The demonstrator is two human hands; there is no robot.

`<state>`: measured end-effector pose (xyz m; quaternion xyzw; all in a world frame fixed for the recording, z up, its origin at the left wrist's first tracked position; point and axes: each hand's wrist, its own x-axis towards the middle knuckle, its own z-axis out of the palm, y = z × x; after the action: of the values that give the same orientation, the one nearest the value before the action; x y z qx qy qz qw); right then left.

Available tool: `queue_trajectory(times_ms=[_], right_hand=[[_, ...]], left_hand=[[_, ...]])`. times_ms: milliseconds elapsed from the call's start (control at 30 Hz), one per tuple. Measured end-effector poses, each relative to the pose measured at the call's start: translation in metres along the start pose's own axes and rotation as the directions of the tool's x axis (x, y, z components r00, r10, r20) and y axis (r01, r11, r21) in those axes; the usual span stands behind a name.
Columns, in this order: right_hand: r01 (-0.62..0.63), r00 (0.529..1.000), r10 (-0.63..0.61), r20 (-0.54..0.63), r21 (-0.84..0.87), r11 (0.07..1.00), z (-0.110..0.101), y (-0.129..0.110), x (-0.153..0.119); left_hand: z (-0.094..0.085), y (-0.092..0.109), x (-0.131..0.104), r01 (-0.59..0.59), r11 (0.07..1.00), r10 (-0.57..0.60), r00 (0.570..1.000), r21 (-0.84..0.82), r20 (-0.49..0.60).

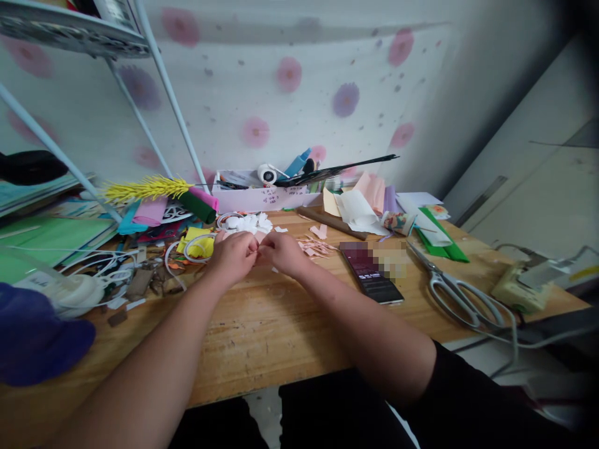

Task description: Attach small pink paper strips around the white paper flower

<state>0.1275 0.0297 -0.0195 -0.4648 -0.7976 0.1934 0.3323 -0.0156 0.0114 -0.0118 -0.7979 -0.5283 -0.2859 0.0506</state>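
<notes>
Wooden table (262, 337) carries our work area. We hold our left hand (233, 255) and our right hand (281, 252) together near the table's middle, knuckles up, fingertips meeting over the surface. The fingers of both hands are curled inward and pinched on a small pale piece (257, 244) held between them; most of it is hidden, so we cannot tell its shape or material.

Just beyond our hands lies a heap of white paper cutouts (248, 222), and to the right of it a scatter of pink paper scraps (314, 246). A dark phone (370, 272) lies flat to the right of our right hand, apart from it. Farther right, large scissors (456, 288) lie with their handles toward us. A white organiser box (262, 194) stands against the wall, filled with tools. Left of our left hand, white wire loops (196, 244) cross yellow paper (196, 242). A yellow bristly stem (143, 187) lies by the shelf frame.
</notes>
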Motion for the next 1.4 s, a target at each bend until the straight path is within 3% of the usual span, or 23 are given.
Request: queue_trajectory(times_ms=[133,267,367,467,567,800,900,967,1067,1167,1267,1400], right_hand=[[0.045,0.997,-0.049,-0.052,-0.074,0.996,-0.001,0.000,-0.001],[0.158,0.985,-0.169,-0.041,-0.185,0.970,-0.004,-0.002,-0.003],[0.185,0.982,-0.191,-0.006,-0.220,0.958,-0.005,-0.004,-0.004],[0.191,0.980,-0.197,-0.014,-0.178,0.965,-0.005,-0.006,-0.003],[0.157,0.986,-0.161,-0.049,-0.078,0.985,-0.003,-0.007,-0.003],[0.010,0.998,-0.003,-0.065,0.101,0.995,0.000,-0.004,-0.001],[0.020,0.997,-0.006,-0.073,0.193,0.981,0.000,-0.003,-0.001],[0.064,0.996,-0.043,-0.080,0.294,0.954,0.000,-0.003,-0.002],[0.140,0.990,-0.123,-0.066,0.386,0.912,0.001,-0.004,-0.002],[0.152,0.988,-0.134,-0.074,0.356,0.922,0.003,-0.002,-0.003],[0.146,0.985,-0.110,-0.136,0.290,0.946,0.004,0.002,-0.002],[0.185,0.973,-0.147,-0.180,0.215,0.959,0.000,0.003,-0.003]], left_hand=[[0.004,0.003,-0.001,0.078,0.989,-0.082,0.996,-0.126,-0.023],[0.007,0.001,-0.004,0.235,0.901,-0.204,0.971,-0.365,0.123],[0.006,-0.002,-0.005,0.253,0.847,-0.186,0.965,-0.468,0.185],[0.005,-0.006,-0.003,0.149,0.881,-0.112,0.988,-0.449,0.109],[0.005,-0.006,-0.001,0.068,0.943,-0.074,0.997,-0.326,-0.003],[0.007,0.003,-0.001,0.167,0.981,-0.182,0.970,-0.101,-0.164],[0.007,0.004,-0.001,0.195,0.952,-0.239,0.955,-0.234,-0.174],[0.006,0.004,0.000,0.226,0.859,-0.318,0.939,-0.459,-0.132],[0.005,0.005,0.000,0.243,0.571,-0.395,0.919,-0.784,-0.002],[0.004,0.008,0.000,0.255,0.324,-0.377,0.918,-0.911,0.123],[0.003,0.009,-0.001,0.278,0.243,-0.355,0.917,-0.929,0.182],[0.000,0.009,-0.002,0.289,0.239,-0.310,0.928,-0.927,0.209]])
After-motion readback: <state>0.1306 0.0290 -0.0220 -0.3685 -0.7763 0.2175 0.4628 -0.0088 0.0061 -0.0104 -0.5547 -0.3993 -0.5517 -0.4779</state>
